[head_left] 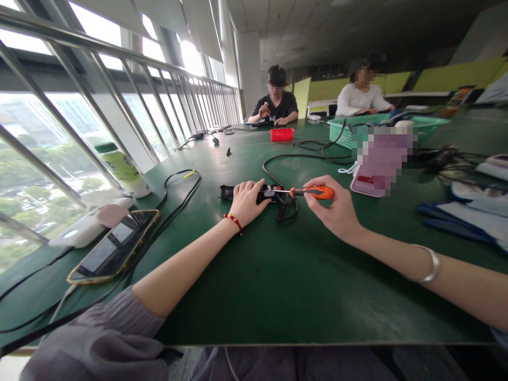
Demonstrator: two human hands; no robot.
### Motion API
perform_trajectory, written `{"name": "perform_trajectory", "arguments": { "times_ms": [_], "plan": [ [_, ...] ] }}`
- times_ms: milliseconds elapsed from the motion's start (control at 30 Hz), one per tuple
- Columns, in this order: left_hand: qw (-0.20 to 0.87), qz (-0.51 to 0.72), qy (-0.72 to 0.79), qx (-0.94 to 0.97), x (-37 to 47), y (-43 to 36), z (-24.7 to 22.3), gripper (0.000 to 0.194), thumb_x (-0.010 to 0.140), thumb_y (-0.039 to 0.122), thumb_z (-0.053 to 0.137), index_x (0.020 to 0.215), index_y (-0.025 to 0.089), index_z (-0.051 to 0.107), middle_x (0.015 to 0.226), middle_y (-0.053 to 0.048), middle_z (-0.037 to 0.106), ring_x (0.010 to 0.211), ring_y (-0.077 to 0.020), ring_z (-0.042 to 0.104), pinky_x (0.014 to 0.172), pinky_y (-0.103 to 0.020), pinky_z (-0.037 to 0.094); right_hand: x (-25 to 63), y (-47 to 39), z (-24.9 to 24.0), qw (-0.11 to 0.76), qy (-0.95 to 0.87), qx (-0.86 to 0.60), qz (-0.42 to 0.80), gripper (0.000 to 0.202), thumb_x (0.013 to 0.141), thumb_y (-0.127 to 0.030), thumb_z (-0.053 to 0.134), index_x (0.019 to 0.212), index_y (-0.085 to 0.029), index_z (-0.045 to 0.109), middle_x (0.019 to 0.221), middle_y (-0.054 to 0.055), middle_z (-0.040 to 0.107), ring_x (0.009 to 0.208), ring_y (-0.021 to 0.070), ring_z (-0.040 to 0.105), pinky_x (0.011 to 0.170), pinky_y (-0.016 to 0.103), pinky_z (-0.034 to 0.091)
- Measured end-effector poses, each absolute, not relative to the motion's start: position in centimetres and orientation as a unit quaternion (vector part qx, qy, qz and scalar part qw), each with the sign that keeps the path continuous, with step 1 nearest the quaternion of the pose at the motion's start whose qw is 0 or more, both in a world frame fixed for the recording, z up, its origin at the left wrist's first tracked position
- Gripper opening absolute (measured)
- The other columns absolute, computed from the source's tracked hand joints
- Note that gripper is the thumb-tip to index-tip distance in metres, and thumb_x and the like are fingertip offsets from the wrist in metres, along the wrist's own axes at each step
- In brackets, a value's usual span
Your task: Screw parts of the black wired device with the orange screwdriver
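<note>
My grey sleeve (95,338) lies closest, bunched at the near-left of the green table (273,296), whose straight front edge runs just beyond my lap. Green surface stretches between my forearms from that edge up to the work, leaving my wrists room to swing. On the left, the phone (115,247) and a black cable (172,219) bound that space; on the right, the blue-and-white cloth (472,211) and the pink phone case (373,180) stand well apart from my elbow.

The black device (226,192) lies crosswise ahead of me, around the table's middle. It is long and narrow, open towards its right end, with small wires showing; the finer parts are too small to tell. My left hand (246,202) is closed over it, fingers across the top, thumb on the near side. My right hand (335,211) grips the orange-and-black screwdriver (320,192), its shaft pointing left into the open section.
</note>
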State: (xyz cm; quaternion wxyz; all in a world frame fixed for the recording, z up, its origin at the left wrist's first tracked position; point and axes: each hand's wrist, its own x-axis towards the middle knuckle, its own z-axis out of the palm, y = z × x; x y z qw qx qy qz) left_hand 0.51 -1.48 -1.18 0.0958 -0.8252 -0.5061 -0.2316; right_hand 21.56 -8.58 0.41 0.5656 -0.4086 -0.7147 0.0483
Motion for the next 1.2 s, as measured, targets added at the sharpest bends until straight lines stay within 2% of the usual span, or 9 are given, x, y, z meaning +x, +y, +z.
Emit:
{"name": "perform_trajectory", "arguments": {
  "times_ms": [133, 400, 700, 933, 1133, 1200],
  "plan": [
    [0.094, -0.236, -0.507, -0.823, 0.7, -1.7, -1.1, 0.061, 0.079, 0.048, 0.056, 0.128, 0.014, 0.045, 0.111, -0.01, 0.055, 0.104, -0.0271, 0.048, 0.092, -0.041, 0.038, 22.0, -8.5, 0.4, 0.591, -0.691, -0.415, 0.015, 0.007, 0.077, -0.028, 0.056, 0.081, -0.022, 0.056, 0.079, 0.001, 0.059, 0.073, 0.0157, 0.054, 0.069, 0.031, 0.043],
    [0.097, -0.258, -0.495, -0.824, 0.7, -2.1, -0.9, 0.044, 0.077, 0.047, 0.059, 0.111, 0.02, 0.054, 0.106, -0.007, 0.055, 0.1, -0.0257, 0.048, 0.086, -0.038, 0.04, 22.1, -8.7, 0.7, 0.608, -0.687, -0.398, -0.024, 0.009, 0.079, -0.031, 0.054, 0.077, -0.023, 0.053, 0.074, 0.0, 0.057, 0.069, 0.0155, 0.053, 0.066, 0.031, 0.042],
    [0.088, -0.271, -0.488, -0.825, 0.7, -2.2, -0.9, 0.042, 0.075, 0.044, 0.062, 0.109, 0.02, 0.053, 0.106, -0.007, 0.055, 0.101, -0.0251, 0.048, 0.086, -0.038, 0.041, 22.0, -8.8, 0.7, 0.597, -0.696, -0.398, -0.015, 0.008, 0.079, -0.03, 0.054, 0.077, -0.022, 0.053, 0.074, 0.0, 0.058, 0.068, 0.0149, 0.053, 0.067, 0.03, 0.042],
    [0.073, -0.284, -0.484, -0.824, 0.6, -2.1, -0.9, 0.041, 0.073, 0.041, 0.065, 0.106, 0.02, 0.052, 0.105, -0.006, 0.056, 0.1, -0.0241, 0.049, 0.086, -0.037, 0.041, 22.5, -8.5, 1.1, 0.572, -0.727, -0.379, 0.023, 0.024, 0.086, -0.038, 0.042, 0.073, -0.022, 0.054, 0.065, 0.0, 0.057, 0.062, 0.0145, 0.053, 0.06, 0.03, 0.041],
    [0.053, -0.287, -0.486, -0.824, 0.5, -2.1, -0.8, 0.039, 0.072, 0.04, 0.066, 0.102, 0.019, 0.05, 0.104, -0.006, 0.057, 0.099, -0.024, 0.049, 0.086, -0.037, 0.041, 23.3, -9.1, 1.5, 0.546, -0.733, -0.406, -0.011, 0.008, 0.081, -0.027, 0.048, 0.084, -0.023, 0.055, 0.06, -0.003, 0.054, 0.055, 0.0133, 0.051, 0.058, 0.029, 0.041],
    [0.044, -0.293, -0.486, -0.823, 0.5, -2.1, -0.7, 0.039, 0.072, 0.039, 0.066, 0.101, 0.02, 0.05, 0.104, -0.006, 0.057, 0.099, -0.0238, 0.05, 0.086, -0.038, 0.041, 23.4, -9.6, 1.5, 0.538, -0.739, -0.405, -0.033, 0.014, 0.076, -0.023, 0.052, 0.09, -0.023, 0.054, 0.063, -0.003, 0.055, 0.058, 0.0148, 0.053, 0.06, 0.03, 0.042]
  ]
}}
